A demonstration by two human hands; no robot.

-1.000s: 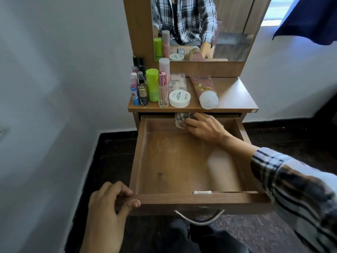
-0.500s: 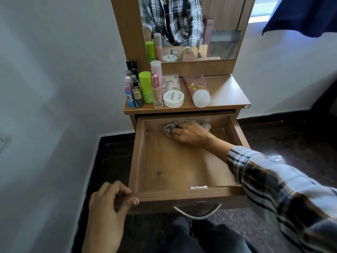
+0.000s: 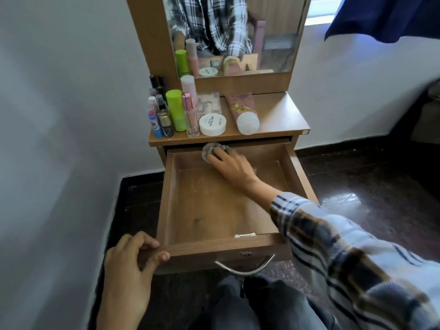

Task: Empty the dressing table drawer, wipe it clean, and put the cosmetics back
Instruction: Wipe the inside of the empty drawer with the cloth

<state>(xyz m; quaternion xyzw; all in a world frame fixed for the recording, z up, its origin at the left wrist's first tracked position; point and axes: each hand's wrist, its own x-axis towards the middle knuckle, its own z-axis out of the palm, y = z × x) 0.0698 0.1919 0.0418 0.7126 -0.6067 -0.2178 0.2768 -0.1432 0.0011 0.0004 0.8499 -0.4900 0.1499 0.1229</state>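
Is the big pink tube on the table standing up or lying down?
Lying down. The pink tube rests on its side on the tabletop, white cap toward the drawer.

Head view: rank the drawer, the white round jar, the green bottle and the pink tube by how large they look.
1. drawer, by far the largest.
2. pink tube, lying on the tabletop.
3. green bottle, upright; close to the tube, so this order is unsure.
4. white round jar, smallest.
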